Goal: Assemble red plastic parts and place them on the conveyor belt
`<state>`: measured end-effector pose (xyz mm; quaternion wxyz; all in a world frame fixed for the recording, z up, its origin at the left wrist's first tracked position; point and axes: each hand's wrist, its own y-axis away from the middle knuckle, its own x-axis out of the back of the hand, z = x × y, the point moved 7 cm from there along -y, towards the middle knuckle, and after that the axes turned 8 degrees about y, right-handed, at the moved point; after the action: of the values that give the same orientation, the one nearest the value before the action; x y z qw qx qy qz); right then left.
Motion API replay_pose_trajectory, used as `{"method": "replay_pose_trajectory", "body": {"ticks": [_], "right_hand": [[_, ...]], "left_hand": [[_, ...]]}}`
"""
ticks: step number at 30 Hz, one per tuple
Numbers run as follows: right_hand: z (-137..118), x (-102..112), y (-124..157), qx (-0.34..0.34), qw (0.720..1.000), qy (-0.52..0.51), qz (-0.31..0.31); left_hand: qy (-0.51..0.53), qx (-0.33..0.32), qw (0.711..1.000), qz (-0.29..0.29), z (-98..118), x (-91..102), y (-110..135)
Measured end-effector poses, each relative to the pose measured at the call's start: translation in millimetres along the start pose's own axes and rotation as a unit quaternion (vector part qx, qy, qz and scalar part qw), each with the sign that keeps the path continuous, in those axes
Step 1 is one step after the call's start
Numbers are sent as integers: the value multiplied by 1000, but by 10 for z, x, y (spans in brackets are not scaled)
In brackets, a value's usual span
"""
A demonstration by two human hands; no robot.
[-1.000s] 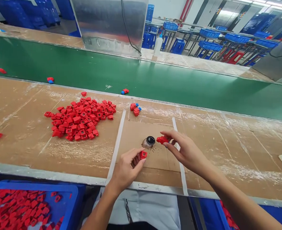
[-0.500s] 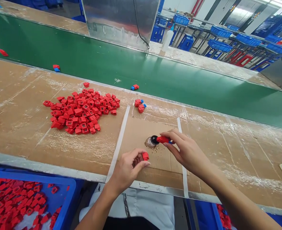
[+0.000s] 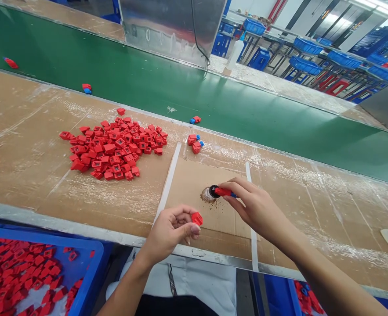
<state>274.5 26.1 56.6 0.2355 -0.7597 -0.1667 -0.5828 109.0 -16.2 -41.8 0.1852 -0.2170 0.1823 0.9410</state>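
Note:
Between the thumb and fingers of my left hand (image 3: 174, 229) is a small red plastic piece (image 3: 197, 218), held above the cardboard mat. My right hand (image 3: 251, 199) pinches a red-and-blue plastic piece (image 3: 225, 192), its red end against a small round black-topped container (image 3: 213, 191). Whether that end is inside the container or just touching it, I cannot tell. Brown specks and a stained ring (image 3: 208, 196) surround the container on the cardboard mat (image 3: 189, 180). Two red pieces with blue tips (image 3: 196, 147) lie behind the mat.
A heap of red pieces (image 3: 117, 149) lies on the cardboard-covered bench at left. Beyond runs a green conveyor belt (image 3: 141, 79) carrying several red-and-blue pieces. Blue bins (image 3: 93, 281) of red pieces stand below the near edge. A white bottle (image 3: 236, 53) stands past the belt.
My left hand has drawn slightly left and toward me, with its red piece turned. My right hand stays at the container. The belt's pieces have shifted right, and the whole view has shifted slightly.

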Motion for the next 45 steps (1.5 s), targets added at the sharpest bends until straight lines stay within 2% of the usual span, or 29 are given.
{"method": "replay_pose_trajectory", "body": {"ticks": [7,11,15,18,24,28,34,45], "right_hand": [[-49,112,1,1,1000,-1,28],[-29,207,12,-27,997,-19,74],[4,176,8,-34,996,-36,72],[26,181,49,-58,992,-58,100],[-212,93,222,-67,981,-151,97],[-341,-25,285,-71,973,-196,100],[-357,-146,319,-71,967,-222,101],[-379,-246,363,-57,967,-234,83]], "left_hand": [[46,-1,999,-7,-13,-37,-38],[43,3,999,-11,-22,-58,-50],[37,-4,999,-18,-24,-56,-47],[33,1,999,-29,-38,-66,-45],[-1,-12,999,-47,24,-94,-34],[17,5,998,-55,35,-107,-32],[47,24,997,-53,-4,-97,-60],[39,23,997,-63,-4,-110,-52]]}}
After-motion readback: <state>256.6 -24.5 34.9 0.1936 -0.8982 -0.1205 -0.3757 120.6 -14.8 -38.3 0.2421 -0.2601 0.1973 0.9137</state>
